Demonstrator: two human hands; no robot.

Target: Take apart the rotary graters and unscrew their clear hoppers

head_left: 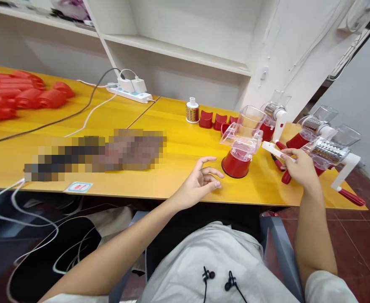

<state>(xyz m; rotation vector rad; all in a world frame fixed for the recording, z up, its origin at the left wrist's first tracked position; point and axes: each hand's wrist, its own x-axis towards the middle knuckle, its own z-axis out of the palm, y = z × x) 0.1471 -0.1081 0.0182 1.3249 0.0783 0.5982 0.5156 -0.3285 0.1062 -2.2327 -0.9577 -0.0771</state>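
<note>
A clear plastic grater body on a red base [239, 145] stands near the front edge of the yellow table [172, 139]. My left hand [200, 183] hovers just left of its base, fingers apart and curled, holding nothing. My right hand [298, 168] pinches a white crank handle [275, 150] that points toward the grater body's right side. A metal drum with a white end [191, 111] stands further back, beside three red pieces [218, 120].
Several assembled graters [323, 145] with metal drums crowd the table's right end. A heap of red parts [17, 97] lies far left. A white power strip [130, 90] and cables sit at the back. A pixelated patch covers the table's middle. White shelves rise behind.
</note>
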